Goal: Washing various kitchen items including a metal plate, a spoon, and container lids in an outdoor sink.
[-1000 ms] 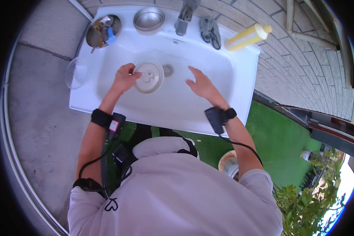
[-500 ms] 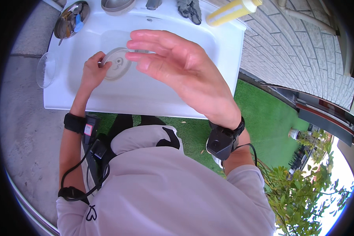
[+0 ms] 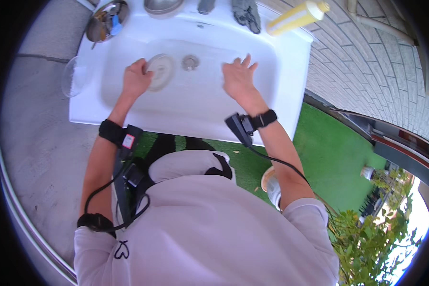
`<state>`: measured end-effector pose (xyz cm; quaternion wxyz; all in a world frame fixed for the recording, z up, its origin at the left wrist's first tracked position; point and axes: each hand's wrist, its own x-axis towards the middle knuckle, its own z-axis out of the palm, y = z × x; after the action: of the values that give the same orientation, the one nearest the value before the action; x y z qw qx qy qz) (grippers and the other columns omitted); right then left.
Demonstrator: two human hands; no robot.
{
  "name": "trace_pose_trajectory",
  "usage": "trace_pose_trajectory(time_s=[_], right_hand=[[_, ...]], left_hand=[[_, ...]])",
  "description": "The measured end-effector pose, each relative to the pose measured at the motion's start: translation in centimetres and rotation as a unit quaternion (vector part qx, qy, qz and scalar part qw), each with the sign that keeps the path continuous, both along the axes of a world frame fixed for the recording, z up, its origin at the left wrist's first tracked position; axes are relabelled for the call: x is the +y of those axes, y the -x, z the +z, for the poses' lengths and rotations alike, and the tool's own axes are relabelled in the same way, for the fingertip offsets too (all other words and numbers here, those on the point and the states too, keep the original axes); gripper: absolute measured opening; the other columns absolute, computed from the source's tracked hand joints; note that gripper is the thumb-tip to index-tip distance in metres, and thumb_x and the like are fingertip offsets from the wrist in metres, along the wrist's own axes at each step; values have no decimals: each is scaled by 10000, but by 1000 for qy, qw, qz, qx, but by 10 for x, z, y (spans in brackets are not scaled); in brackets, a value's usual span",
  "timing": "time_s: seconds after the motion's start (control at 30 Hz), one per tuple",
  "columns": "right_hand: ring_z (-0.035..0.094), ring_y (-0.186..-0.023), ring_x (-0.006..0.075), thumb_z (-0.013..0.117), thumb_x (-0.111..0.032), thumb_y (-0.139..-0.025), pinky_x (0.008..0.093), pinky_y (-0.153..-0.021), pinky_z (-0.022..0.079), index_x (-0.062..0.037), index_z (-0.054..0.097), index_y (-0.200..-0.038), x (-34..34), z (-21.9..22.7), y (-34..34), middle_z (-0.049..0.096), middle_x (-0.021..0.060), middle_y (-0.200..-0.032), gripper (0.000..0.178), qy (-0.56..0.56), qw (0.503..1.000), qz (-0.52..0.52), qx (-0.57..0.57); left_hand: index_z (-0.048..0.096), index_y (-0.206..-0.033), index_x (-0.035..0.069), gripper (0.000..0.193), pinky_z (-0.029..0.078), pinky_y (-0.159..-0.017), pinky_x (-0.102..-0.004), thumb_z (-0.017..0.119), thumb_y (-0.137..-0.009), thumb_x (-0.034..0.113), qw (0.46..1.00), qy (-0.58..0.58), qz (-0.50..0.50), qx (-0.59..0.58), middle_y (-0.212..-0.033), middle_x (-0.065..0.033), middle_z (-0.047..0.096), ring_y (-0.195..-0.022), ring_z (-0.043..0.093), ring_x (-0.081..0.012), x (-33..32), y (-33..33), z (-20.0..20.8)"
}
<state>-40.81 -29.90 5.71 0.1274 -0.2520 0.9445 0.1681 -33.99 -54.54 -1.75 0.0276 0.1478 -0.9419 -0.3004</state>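
Note:
My left hand (image 3: pixel 137 80) pinches the left edge of a round, whitish, translucent plastic lid (image 3: pixel 160 72). The lid is tilted over the left half of a white sink (image 3: pixel 124 113), and motion blurs it a little. Over the right half of the basin, my right hand (image 3: pixel 240 78) has its fingers spread and holds nothing. Between the two hands lies the sink's round metal drain (image 3: pixel 190 63).
A metal bowl of utensils (image 3: pixel 107 21) stands at the far left corner. Along the back rim are another metal bowl (image 3: pixel 163 5), the tap (image 3: pixel 206 6), a grey cloth (image 3: pixel 246 17) and a yellow bottle (image 3: pixel 295 19). A clear plastic container (image 3: pixel 74 77) sits at the left edge.
My right hand has dropped from high in front of my view down to the basin, uncovering the drain. My left hand keeps hold of the lid. The whole view has shifted slightly.

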Motion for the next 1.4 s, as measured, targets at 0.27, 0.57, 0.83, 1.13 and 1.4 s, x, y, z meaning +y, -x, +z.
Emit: trace_pose_trajectory(time_s=[0.27, 0.57, 0.83, 1.13, 1.4], right_hand=[[448, -1080, 319, 538, -54, -721, 416, -957, 311, -18, 486, -1126, 54, -36, -32, 473, 174, -1156, 410, 287, 930, 125, -192], [392, -1136, 339, 478, 37, -673, 497, -994, 212, 59, 352, -1219, 39, -5, -134, 404, 198, -1201, 561, 286, 954, 84, -7], [456, -1041, 361, 494, 22, -676, 553, -955, 221, 83, 383, -1178, 33, 8, -118, 398, 239, -1163, 519, 336, 941, 40, 17], [357, -1156, 337, 452, 108, -629, 489, -995, 210, 16, 228, -1290, 29, 15, -136, 310, 252, -1263, 704, 395, 914, -2, -91], [314, -1159, 394, 424, 141, -632, 464, -994, 222, 36, 166, -1294, 107, 35, -158, 284, 271, -1257, 718, 495, 816, -114, -275]], left_hand=[[531, -754, 10, 220, 421, -534, -324, 662, -663, 162, 998, -56, -16, 0, -606, -116, 537, -528, 521, -226, 11, -3, 45], [552, -777, 8, 213, 425, -524, -270, 659, -686, 168, 995, -90, 32, 2, -629, -88, 558, -520, 511, -137, -8, -32, 40], [552, -763, -12, 194, 425, -552, -236, 645, -716, 152, 991, -126, 47, -15, -643, -61, 571, -566, 508, -89, -2, -43, 44], [557, -756, -6, 182, 413, -569, -218, 652, -717, 144, 988, -147, 49, -24, -663, -49, 574, -598, 504, -73, -4, -44, 43], [551, -738, -7, 169, 400, -568, -203, 646, -732, 133, 985, -155, 53, -49, -657, -31, 565, -606, 492, -58, -8, -54, 54]])
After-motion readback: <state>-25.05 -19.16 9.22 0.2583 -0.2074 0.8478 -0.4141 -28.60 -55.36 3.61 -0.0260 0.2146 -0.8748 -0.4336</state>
